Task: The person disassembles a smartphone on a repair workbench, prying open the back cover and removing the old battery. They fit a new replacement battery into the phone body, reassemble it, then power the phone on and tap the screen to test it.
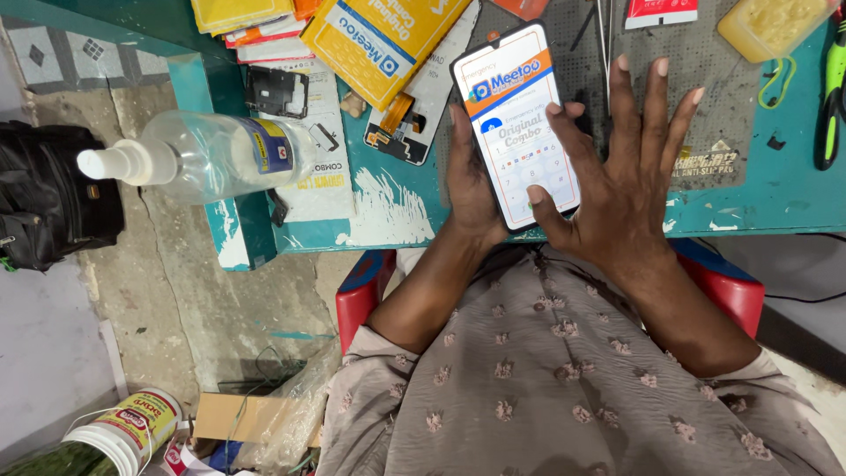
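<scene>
Now left hand [471, 181] clamped on phone [515, 123] — right hand [621, 176] splayed, thumb seemingly touching screen.

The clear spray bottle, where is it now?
In the head view, the clear spray bottle lies on its side at the left end of the teal table, left of the phone held in the left hand.

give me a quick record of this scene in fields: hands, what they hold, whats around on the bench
left hand: left hand grips the white-framed smartphone with a lit screen from its left edge
right hand: right hand spread over the phone, thumb on the screen
surface: teal painted workbench with a grey perforated mat
left of phone: clear plastic spray bottle lying on its side, yellow cardboard box
far right: green-handled tool
floor: black bag
</scene>
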`<state>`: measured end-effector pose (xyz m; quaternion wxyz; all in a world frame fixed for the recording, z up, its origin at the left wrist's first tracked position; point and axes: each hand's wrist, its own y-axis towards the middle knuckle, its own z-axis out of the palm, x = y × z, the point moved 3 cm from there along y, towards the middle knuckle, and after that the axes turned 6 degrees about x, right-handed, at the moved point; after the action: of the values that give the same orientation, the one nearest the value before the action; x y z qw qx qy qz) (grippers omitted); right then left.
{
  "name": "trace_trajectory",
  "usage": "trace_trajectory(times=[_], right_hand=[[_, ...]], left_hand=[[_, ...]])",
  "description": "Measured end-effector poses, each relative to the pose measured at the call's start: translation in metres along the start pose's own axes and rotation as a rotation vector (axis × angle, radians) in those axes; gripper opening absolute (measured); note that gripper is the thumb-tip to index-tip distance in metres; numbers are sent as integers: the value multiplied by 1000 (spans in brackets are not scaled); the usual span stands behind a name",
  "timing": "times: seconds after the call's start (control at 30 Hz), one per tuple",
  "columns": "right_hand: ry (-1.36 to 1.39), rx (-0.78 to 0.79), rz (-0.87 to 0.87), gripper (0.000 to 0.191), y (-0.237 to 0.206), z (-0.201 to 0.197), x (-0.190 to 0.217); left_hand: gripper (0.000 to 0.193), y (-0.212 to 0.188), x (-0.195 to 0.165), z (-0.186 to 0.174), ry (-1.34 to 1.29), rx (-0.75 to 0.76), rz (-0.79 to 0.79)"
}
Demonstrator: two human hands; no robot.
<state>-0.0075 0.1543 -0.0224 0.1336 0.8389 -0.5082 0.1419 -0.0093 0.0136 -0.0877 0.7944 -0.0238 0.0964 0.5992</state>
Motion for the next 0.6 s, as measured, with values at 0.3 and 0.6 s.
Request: trace_trajectory(times=[0.3,0.6], right_hand=[[144,-66,-21,73,-11,6,-4],[-7,-37,-162,68,-24,20,20]], left_hand=[[91,-1,1,-4,10,-115,-26],[88,-5,2,-11,23,-164,-17]])
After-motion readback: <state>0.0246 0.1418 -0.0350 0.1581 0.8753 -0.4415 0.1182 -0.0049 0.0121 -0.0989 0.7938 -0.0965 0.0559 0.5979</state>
